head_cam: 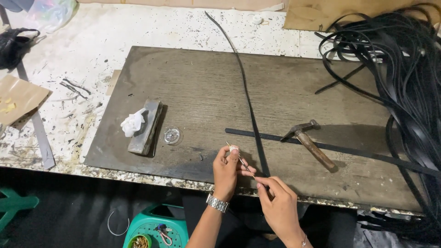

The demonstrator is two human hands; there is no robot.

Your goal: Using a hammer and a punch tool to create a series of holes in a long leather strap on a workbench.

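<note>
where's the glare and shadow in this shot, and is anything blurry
Head view: soft sheen on the dark board around its middle; hard shadow beside the hammer; under the table edge all is dim. The left hand and right hand with the thin tool look fairly sharp; straight edges bow slightly near the frame sides.

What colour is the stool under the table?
Teal green, seen in the head view: stool.

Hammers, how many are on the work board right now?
1. The hammer lies on the dark board, right of the long black strap; the strap pile could hide others.
</note>
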